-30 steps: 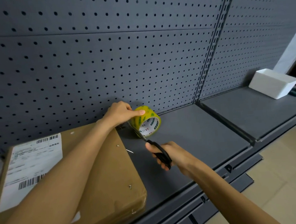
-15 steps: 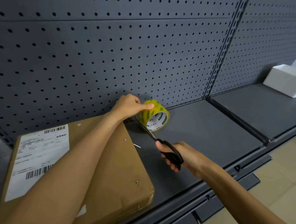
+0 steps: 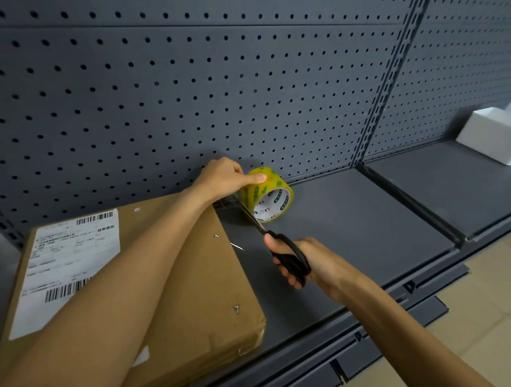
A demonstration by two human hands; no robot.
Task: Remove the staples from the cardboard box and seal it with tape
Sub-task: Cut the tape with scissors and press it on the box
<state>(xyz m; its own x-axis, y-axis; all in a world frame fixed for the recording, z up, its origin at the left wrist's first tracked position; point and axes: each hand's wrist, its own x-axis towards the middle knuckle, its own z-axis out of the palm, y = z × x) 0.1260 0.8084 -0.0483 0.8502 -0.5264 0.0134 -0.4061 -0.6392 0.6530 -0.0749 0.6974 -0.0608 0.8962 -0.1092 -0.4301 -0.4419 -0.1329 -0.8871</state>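
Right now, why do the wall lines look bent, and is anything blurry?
Head view: the wide-angle lens bows the pegboard seams and uprights; soft, even light, faint shadows under the tape roll; label print too soft to read; white box stretched at the edge.

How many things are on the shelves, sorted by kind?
Cardboard box: 1
Tape roll: 1
Scissors: 1
White box: 1
Loose staples: 3, at and
Total: 7
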